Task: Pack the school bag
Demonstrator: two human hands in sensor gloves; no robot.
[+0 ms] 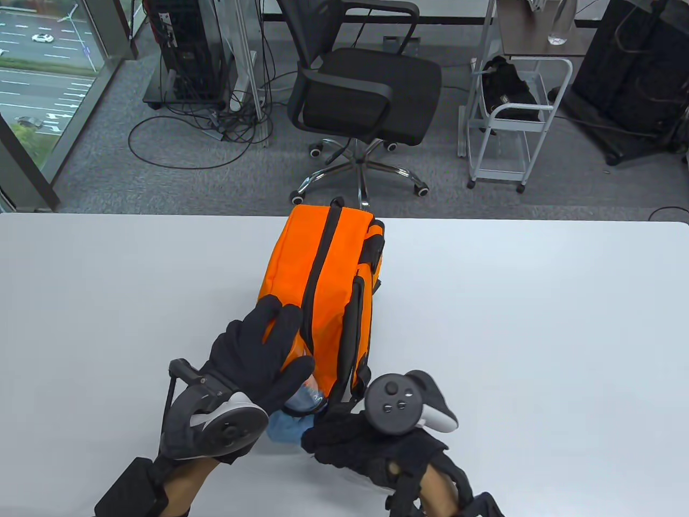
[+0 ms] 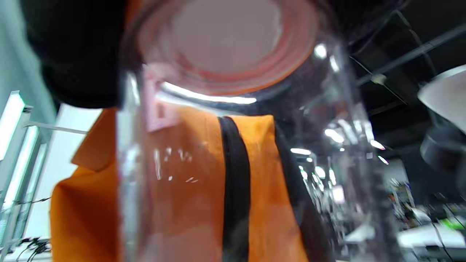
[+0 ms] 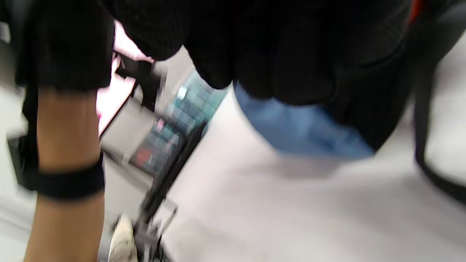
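Closest to the table view's lens, at the bottom edge, come 2 gloved hands. On the left, the left hand (image 1: 264, 358) lies with fingers spread over the near end of the orange school bag (image 1: 317, 280) and over a clear bottle (image 1: 304, 396) that pokes from the bag's near opening; whether it truly grips the bottle I cannot tell. In the left wrist view that bottle (image 2: 233, 145) fills the picture, see-through with a pinkish end, the bag's orange cloth just behind it. It looks light, rigid and smooth, so likely slippery in a glove; a hold around its body seems safest.

Below the bottle sits something blue (image 1: 288, 428), too hidden to name. The bag lies on its side mid-table, soft and floppy, its mouth likely to sag unless held open.

To the right, the right hand (image 1: 358, 439) has its fingers curled at the bag's near edge by a black strap (image 1: 352, 328); what they clamp is hidden.
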